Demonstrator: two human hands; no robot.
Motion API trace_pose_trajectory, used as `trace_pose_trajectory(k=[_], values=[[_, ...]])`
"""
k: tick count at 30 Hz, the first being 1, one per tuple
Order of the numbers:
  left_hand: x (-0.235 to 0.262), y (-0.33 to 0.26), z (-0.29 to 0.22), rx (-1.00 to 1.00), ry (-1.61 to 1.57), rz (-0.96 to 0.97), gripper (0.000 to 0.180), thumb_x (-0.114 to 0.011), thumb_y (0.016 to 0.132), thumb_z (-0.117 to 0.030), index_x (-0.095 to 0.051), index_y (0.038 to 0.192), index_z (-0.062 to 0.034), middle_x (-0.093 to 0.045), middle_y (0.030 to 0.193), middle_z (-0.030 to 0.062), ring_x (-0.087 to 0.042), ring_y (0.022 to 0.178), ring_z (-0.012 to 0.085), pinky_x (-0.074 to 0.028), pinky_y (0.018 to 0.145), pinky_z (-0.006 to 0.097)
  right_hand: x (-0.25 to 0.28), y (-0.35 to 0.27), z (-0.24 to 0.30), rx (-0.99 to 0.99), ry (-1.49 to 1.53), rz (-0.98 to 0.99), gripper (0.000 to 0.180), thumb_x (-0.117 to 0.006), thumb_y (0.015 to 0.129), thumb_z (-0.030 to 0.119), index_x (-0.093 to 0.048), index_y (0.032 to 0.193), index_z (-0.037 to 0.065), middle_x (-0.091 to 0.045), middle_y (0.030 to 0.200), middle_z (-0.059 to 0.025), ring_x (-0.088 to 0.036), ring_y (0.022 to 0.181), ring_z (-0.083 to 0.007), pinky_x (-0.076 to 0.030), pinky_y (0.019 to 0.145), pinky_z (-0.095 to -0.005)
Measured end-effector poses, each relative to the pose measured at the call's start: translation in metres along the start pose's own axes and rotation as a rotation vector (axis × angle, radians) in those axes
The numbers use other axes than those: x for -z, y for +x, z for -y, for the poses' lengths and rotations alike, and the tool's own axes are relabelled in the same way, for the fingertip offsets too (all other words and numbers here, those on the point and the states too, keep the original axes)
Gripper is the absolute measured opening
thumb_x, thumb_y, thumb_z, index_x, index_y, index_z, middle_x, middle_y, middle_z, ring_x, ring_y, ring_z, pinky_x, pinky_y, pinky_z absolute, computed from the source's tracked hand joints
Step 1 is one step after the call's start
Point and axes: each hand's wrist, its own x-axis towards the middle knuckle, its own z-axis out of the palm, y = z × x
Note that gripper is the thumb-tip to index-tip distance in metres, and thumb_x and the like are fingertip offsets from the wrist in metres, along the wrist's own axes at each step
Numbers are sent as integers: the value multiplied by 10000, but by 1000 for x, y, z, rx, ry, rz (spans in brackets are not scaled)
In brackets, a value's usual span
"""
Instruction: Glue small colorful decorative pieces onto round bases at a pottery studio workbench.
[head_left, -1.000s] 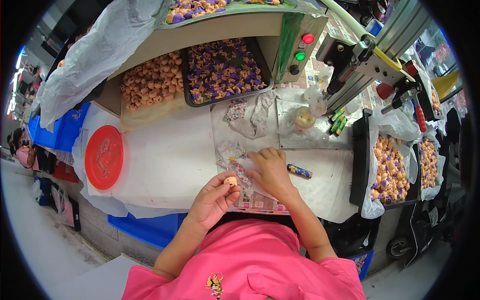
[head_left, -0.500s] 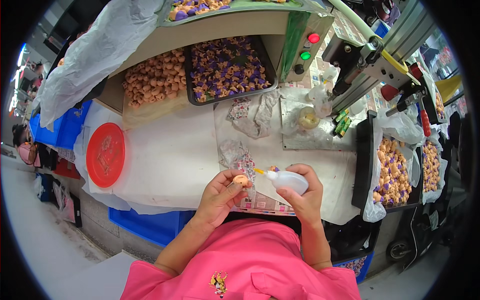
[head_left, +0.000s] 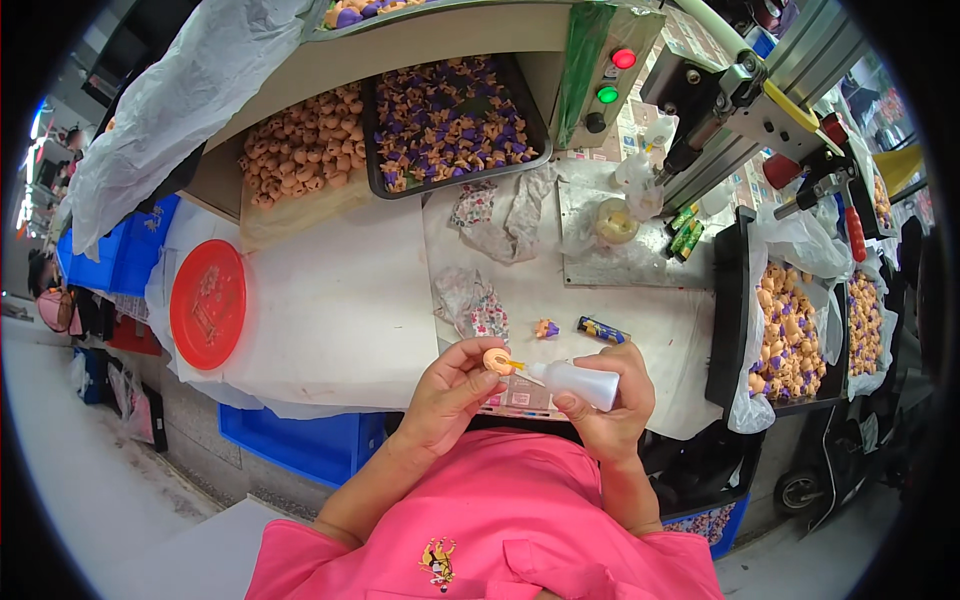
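Note:
Between the fingertips of my left hand [head_left: 452, 388] is a small peach-coloured doll head [head_left: 496, 361], held up above the table's front edge. My right hand [head_left: 615, 405] is wrapped round a white squeeze bottle [head_left: 582, 384], tilted to the left. The bottle's thin yellow-orange nozzle [head_left: 517, 365] meets the head's near side; whether it goes inside I cannot make out. Beyond the bottle, a small purple and peach doll body [head_left: 546, 328] lies on the table, with a dark blue tube [head_left: 603, 330] beside it.
Doll heads [head_left: 305, 140] are heaped under the shelf, beside a black tray [head_left: 545, 152] of purple and peach bodies. A red plate [head_left: 240, 310] sits at left. A metal press [head_left: 725, 110] stands at right, near a black bin [head_left: 727, 330] of figures. Crumpled plastic [head_left: 510, 225] lies mid-table.
The squeeze bottle has tipped flatter, and its nozzle now meets the doll head. My left hand has shifted slightly right. The blue tube and more of the doll body have come into view.

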Motion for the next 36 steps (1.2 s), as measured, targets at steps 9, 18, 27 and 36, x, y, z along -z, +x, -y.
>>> trace_pose_trajectory(k=[9,18,27,36], values=[[2,1,4,11,-13,8,365,-606,889,-25,-503,1239,-15,-567,1154,70,-561,1069,140,-453,936,271,-1,-2,-4,-4,-15,4,380,-835,698,263,-620,895,19,-544,815,-50,-497,719,-154,-392,623,-264],[6,6,7,21,-6,-10,359,-618,883,-27,-511,1226,-15,-569,1146,67,-569,1060,139,-456,931,264,-1,-2,-9,24,-52,-21,366,-827,707,258,-621,884,11,-547,784,-57,-487,692,-165,-389,610,-272],[7,9,7,18,2,-8,352,-619,882,-25,-518,1219,-20,-574,1136,60,-568,1047,130,-466,922,270,-2,0,-9,-13,-25,1,371,-828,704,267,-625,877,9,-557,784,-65,-496,692,-169,-392,608,-275],[15,14,10,-50,-11,-17,371,-648,837,30,-532,1184,-27,-584,1103,58,-573,1016,123,-473,917,256,-1,2,-10,3,-84,-6,355,-826,704,252,-625,872,14,-568,765,-70,-503,668,-176,-398,597,-281]])
